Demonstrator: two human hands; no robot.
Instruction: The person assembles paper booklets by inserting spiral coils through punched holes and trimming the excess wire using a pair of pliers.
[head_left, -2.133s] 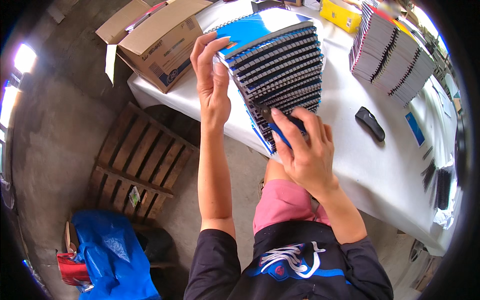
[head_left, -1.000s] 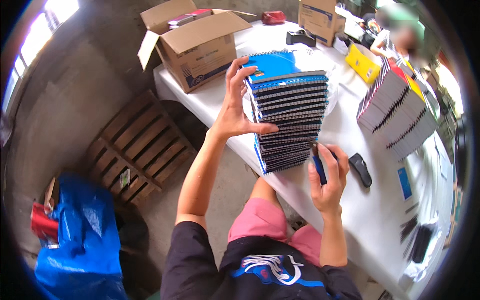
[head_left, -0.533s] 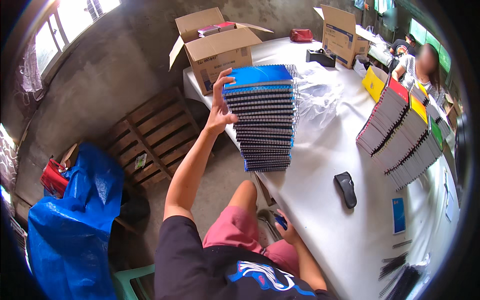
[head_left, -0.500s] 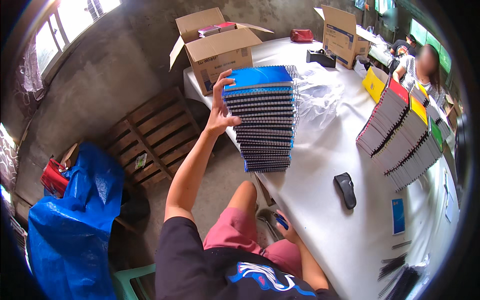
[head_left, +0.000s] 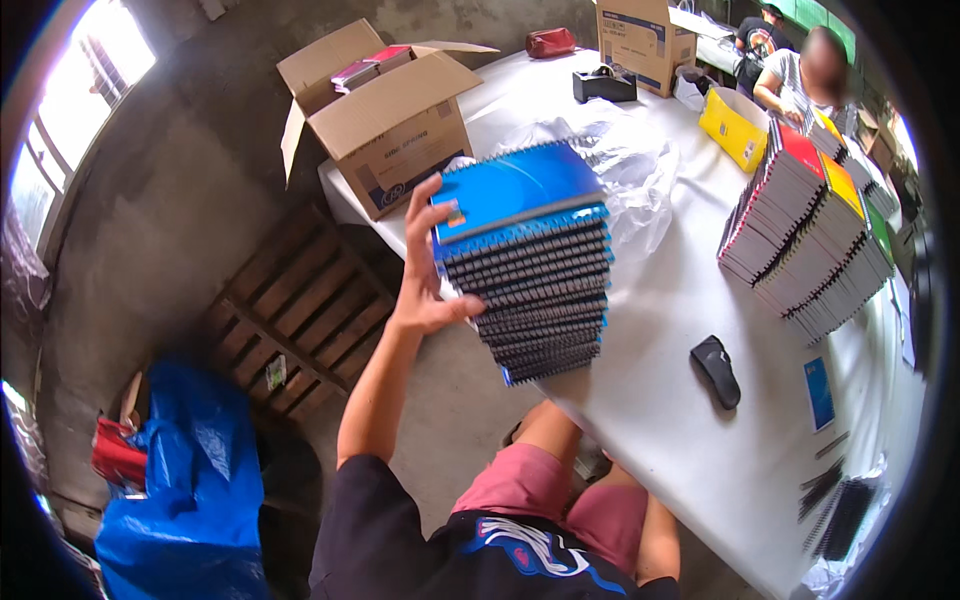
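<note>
A tall stack of blue-covered spiral notebooks (head_left: 535,290) stands at the table's near left corner, its black coils facing me. My left hand (head_left: 428,270) grips the stack's left side, fingers at the top notebook's edge and thumb against the coils lower down. My right hand (head_left: 622,470) is low beside my thigh, below the table edge. Only a sliver of it shows, so its fingers and anything in them are hidden. Crumpled clear plastic (head_left: 645,185) lies just behind the stack.
The white-covered table (head_left: 660,420) carries a black case (head_left: 715,372), a blue card (head_left: 819,393), loose black coils (head_left: 845,510), stacked notebooks (head_left: 800,240), a tape dispenser (head_left: 604,86) and an open carton (head_left: 410,140). A person (head_left: 800,85) sits across. A wooden pallet (head_left: 290,310) leans left.
My view has shifted, and the stack's top now tilts more toward me with my left hand still on it. My right hand, earlier seen with a blue pen-like thing, has dropped mostly from sight.
</note>
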